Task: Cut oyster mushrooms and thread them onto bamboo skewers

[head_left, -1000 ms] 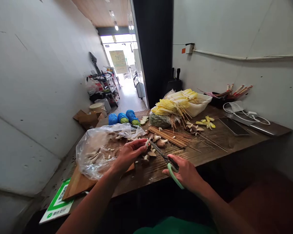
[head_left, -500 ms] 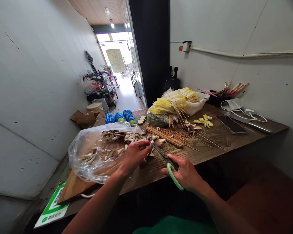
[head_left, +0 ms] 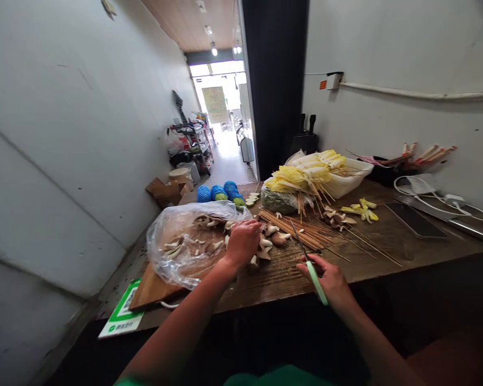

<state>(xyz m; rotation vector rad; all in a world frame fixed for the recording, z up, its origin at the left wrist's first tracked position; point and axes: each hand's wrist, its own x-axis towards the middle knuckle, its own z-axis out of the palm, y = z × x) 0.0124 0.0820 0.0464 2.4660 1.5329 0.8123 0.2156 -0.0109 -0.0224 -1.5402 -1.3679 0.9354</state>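
The wooden table (head_left: 282, 279) supports all the work material. The clear plastic bag (head_left: 161, 233) lies spread at its left end, partly over the cutting board (head_left: 155, 289); its mushrooms face the left hand, an arrangement that appears to favour short reaches.

The left hand (head_left: 243, 244) is positioned at the right side of the bag, fingers curled downward beside the loose mushrooms (head_left: 279, 238), which lie on the table between bag and skewers. The back of the hand hides the fingertips; whether a mushroom is gripped cannot be determined. The right hand (head_left: 326, 279) holds the scissors (head_left: 314, 281) by the green handles, blades directed forward and away from the left hand, probably to keep the fingers clear of the edges.

Surrounding items, in descending order: the white tub (head_left: 354, 179) and the skewered cabbage leaves (head_left: 301, 174) occupy the rear; the blue-netted vegetables (head_left: 218, 193) stand behind the bag; the phone (head_left: 416, 220) lies at the right.

Obstructions: the loose bag film rises around the left forearm's working area and may snag. The wooden skewers (head_left: 292, 230) lie beyond the right hand, overlapped in view by the blade tips; contact cannot be confirmed.
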